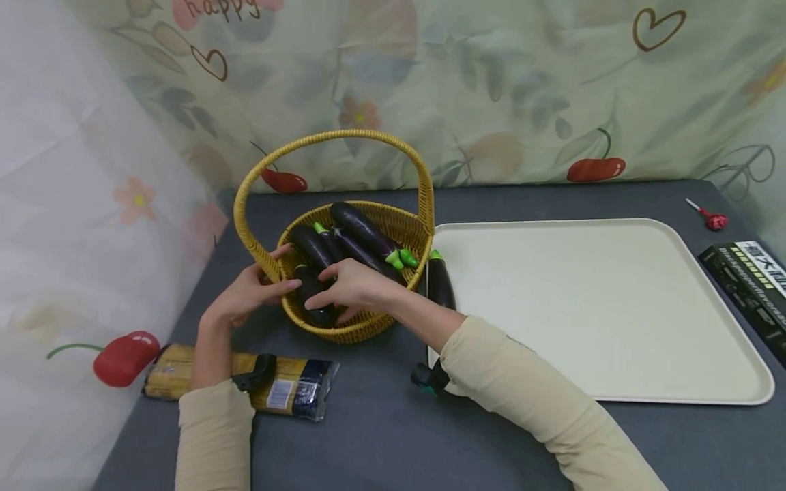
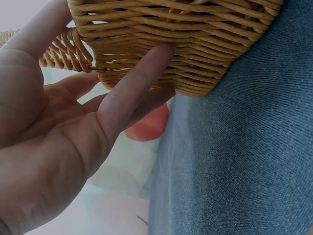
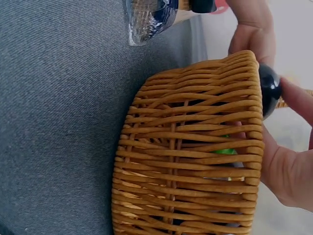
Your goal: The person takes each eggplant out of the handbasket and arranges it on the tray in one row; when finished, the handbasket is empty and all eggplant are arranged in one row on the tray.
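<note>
A yellow wicker basket (image 1: 356,334) with a tall arched handle holds several dark purple eggplants (image 1: 362,228) with green stems. My left hand (image 1: 248,293) grips the basket's left rim beside the handle's foot, thumb over the edge. In the left wrist view, fingers of this left hand (image 2: 63,142) lie against the woven outer wall. My right hand (image 1: 353,283) reaches over the front rim and grips an eggplant (image 1: 319,314) at the basket's front left. In the right wrist view, that eggplant's rounded end (image 3: 270,90) shows above the rim; its lower part is hidden.
A large cream tray (image 1: 589,307) lies right of the basket, with one eggplant (image 1: 439,281) along its left edge. A packet of noodles (image 1: 288,389) lies under the left forearm. A black box (image 1: 746,286) and a red-wrapped lollipop (image 1: 715,220) are at the far right.
</note>
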Action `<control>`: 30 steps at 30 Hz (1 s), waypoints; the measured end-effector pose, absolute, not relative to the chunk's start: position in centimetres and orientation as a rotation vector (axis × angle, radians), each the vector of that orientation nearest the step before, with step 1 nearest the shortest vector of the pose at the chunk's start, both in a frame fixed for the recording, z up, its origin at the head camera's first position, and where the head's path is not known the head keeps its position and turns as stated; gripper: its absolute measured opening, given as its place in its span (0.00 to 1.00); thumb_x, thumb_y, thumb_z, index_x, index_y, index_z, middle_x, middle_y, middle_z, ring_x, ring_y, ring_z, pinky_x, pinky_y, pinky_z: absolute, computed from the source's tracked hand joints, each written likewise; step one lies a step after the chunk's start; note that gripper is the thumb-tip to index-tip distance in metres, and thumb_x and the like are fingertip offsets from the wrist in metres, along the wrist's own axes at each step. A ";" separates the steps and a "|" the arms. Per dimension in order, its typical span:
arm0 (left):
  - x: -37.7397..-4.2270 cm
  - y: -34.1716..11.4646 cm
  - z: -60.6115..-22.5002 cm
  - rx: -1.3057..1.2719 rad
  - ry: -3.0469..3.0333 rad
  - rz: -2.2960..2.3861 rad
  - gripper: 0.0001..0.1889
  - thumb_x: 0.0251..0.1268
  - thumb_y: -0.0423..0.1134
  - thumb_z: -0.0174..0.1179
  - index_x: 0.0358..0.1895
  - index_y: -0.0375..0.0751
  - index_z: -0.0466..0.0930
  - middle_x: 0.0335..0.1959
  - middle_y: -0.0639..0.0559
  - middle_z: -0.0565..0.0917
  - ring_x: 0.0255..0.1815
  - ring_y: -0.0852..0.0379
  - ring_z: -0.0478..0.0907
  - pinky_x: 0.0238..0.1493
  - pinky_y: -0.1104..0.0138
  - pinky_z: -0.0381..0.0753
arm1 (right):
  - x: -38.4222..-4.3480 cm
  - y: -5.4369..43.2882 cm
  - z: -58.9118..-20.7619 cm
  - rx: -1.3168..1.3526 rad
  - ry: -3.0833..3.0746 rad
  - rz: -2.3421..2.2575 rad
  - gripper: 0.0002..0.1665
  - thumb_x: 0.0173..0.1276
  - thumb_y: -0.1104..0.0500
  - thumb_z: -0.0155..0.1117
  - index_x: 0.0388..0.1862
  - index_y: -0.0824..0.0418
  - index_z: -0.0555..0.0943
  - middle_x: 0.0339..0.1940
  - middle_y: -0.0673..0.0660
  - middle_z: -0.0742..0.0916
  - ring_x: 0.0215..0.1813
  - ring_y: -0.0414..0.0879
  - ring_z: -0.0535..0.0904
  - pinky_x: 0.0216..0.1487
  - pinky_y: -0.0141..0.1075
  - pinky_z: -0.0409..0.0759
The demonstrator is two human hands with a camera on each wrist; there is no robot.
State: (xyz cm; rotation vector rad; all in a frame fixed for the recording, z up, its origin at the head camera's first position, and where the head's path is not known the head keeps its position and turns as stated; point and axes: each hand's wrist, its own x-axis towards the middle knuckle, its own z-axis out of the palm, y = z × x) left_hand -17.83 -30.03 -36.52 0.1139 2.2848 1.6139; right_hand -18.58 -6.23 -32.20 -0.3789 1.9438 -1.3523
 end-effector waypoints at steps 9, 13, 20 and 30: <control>-17.8 -30.0 -36.4 0.119 2.281 1.614 0.42 0.67 0.43 0.61 0.77 0.50 0.43 0.71 0.37 0.57 0.62 0.41 0.67 0.51 0.62 0.77 | -18.9 -5.2 -31.5 -0.378 1.929 -1.318 0.34 0.63 0.63 0.68 0.68 0.60 0.70 0.64 0.59 0.72 0.59 0.54 0.74 0.38 0.39 0.82; -17.8 -30.0 -36.3 0.105 2.279 1.612 0.42 0.67 0.43 0.61 0.77 0.52 0.44 0.65 0.35 0.63 0.60 0.41 0.69 0.50 0.63 0.77 | -19.3 -4.0 -31.1 -0.399 1.885 -1.361 0.34 0.64 0.64 0.67 0.69 0.59 0.68 0.61 0.62 0.73 0.61 0.55 0.72 0.40 0.40 0.82; -17.8 -30.0 -36.3 0.095 2.286 1.608 0.42 0.67 0.42 0.60 0.78 0.53 0.44 0.62 0.34 0.66 0.58 0.45 0.71 0.50 0.64 0.77 | -19.8 -1.1 -30.6 -0.519 1.740 -1.458 0.33 0.68 0.65 0.63 0.71 0.58 0.66 0.61 0.60 0.72 0.60 0.51 0.71 0.45 0.43 0.80; -17.8 -30.2 -36.5 0.118 2.275 1.614 0.42 0.67 0.41 0.60 0.78 0.52 0.44 0.64 0.32 0.63 0.58 0.45 0.71 0.48 0.65 0.77 | -19.8 3.6 -30.9 -0.665 1.591 -1.534 0.36 0.68 0.65 0.61 0.73 0.60 0.62 0.61 0.63 0.73 0.55 0.53 0.75 0.50 0.48 0.78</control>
